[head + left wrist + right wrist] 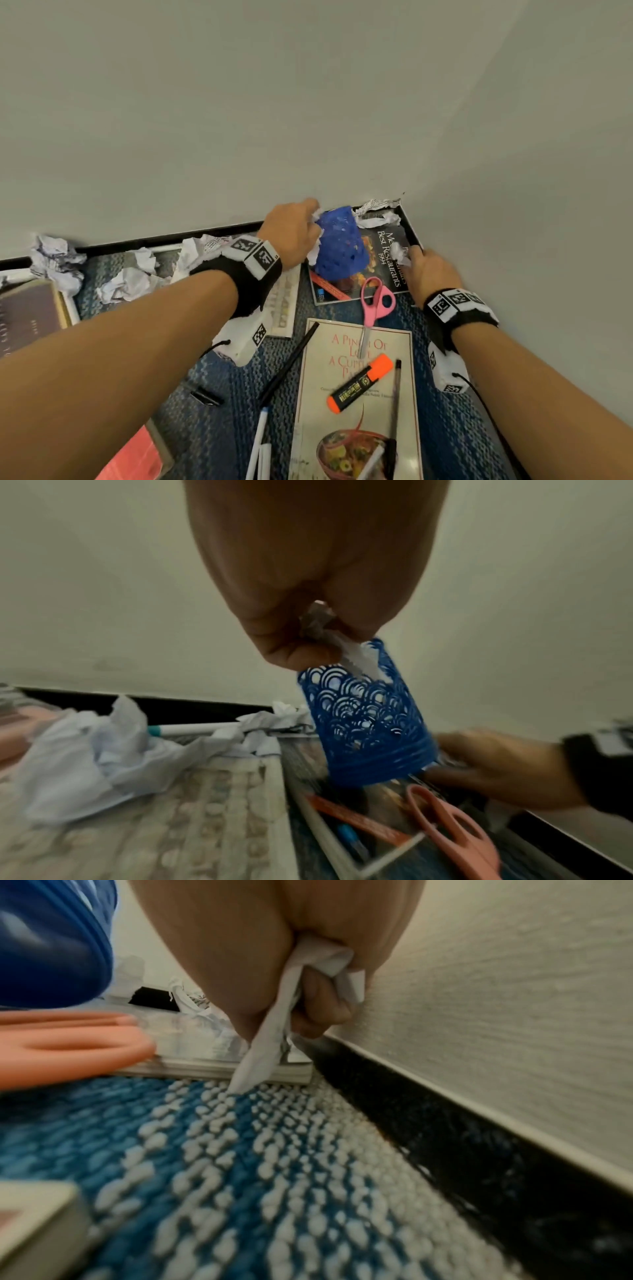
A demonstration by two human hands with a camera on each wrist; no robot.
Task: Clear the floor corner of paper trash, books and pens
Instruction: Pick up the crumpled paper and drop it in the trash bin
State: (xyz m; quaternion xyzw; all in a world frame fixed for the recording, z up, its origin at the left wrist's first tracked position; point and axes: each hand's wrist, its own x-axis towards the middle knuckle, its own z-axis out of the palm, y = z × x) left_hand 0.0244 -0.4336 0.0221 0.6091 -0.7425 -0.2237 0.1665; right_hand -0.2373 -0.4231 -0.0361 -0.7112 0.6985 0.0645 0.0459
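My left hand pinches a crumpled paper wad at the mouth of a blue lattice cup, and part of the paper hangs inside the cup. The cup stands tilted on a restaurant guide book in the corner. My right hand grips another crumpled paper at that book's right edge, close to the wall; this paper sticks out past my knuckles. More crumpled paper lies in the very corner.
Pink scissors lie across the guide and a cookbook that carries an orange highlighter and pens. A black pen and white pens lie on the blue carpet. Paper wads and books sit left.
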